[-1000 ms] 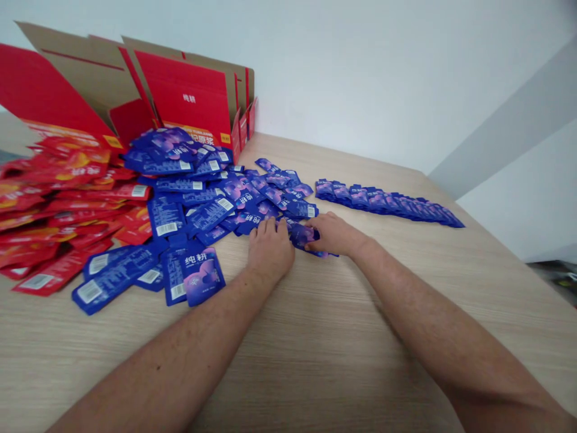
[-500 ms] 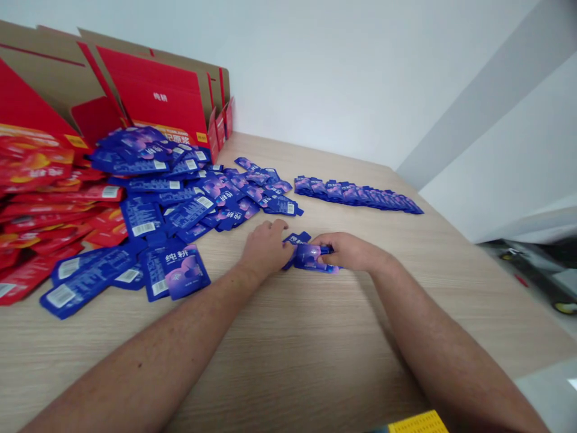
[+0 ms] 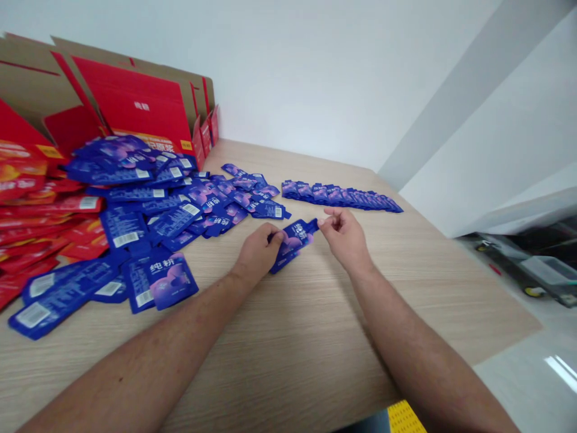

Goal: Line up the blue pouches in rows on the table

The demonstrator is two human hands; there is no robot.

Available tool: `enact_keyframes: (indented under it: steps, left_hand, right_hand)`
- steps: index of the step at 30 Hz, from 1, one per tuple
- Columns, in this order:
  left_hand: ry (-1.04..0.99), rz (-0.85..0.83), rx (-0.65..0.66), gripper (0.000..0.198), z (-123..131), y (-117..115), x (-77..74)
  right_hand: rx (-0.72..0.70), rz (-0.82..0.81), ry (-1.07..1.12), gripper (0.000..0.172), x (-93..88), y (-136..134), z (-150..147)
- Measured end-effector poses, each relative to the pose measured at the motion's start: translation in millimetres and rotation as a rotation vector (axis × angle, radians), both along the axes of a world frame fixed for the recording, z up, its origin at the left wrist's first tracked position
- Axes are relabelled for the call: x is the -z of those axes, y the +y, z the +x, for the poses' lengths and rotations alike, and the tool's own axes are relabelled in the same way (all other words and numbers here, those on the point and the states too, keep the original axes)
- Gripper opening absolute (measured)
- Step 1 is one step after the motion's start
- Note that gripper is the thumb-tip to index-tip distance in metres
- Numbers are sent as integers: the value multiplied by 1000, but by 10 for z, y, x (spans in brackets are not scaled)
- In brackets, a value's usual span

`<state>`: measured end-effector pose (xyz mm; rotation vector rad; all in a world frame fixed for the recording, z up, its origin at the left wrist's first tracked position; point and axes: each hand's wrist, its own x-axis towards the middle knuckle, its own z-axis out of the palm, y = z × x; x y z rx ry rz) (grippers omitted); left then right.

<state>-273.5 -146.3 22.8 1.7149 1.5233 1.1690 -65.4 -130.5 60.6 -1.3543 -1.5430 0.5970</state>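
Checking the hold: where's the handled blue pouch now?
Head view: the blue spouted pouch lies between the hands, left hand against its side, spout toward the right hand.

Head-worn view, forward and down onto the tabletop [image 3: 419, 307]

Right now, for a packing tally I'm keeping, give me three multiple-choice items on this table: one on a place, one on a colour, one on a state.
1. Where is the overlapping row of purple-printed pouches?
A) Inside the cardboard carton
B) On the floor
C) On the wooden table, right of the loose blue pile

2. What colour are the pouches heaped at the far left?
A) Green
B) Red
C) White

3. What is the left hand doing with the blue spouted pouch?
A) Its fingers lie across the pouch
B) It is apart from the pouch
C) It is pushing the pouch into the carton

1: C, the row runs along the tabletop.
2: B, their wrappers show red.
3: A, the fingers cover the pouch's wide end.
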Motion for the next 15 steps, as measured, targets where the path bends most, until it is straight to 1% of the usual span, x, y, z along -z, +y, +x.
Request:
enact_keyframes:
  steps: [1,3,4,5,7,10,12,13,15]
  left_hand:
    - [-74,6,-78,18,8,10,12]
    - [-189,27,-187,19,34,21,53]
    - [-226,32,-215,19,51,19,76]
    - [-249,32,-226,19,69,12,94]
    - [-255,25,-209,20,96,-19,103]
    - [-183,29,-133,21,91,-81,45]
    - [-105,37,-64,23,55,-110,1]
    - [-58,48,-30,24,33,-116,-10]
    - [69,91,10,25,-7,-116,1]
  right_hand:
    - [-1,-112,133,37,61,-22,-37]
    - [-106,-334,320,39,183,-95,-168]
    - [-177,-406,358,39,240,-139,-253]
    - [-232,-440,363,38,291,-184,-342]
    - [-286,-452,348,33,372,-256,-502]
    - [-257,-425,370,28,422,-285,-609]
    - [-218,-396,365,27,402,-240,-547]
    - [-198,-377,347,28,375,-198,-469]
    - [-145,-336,300,29,289,-69,-209]
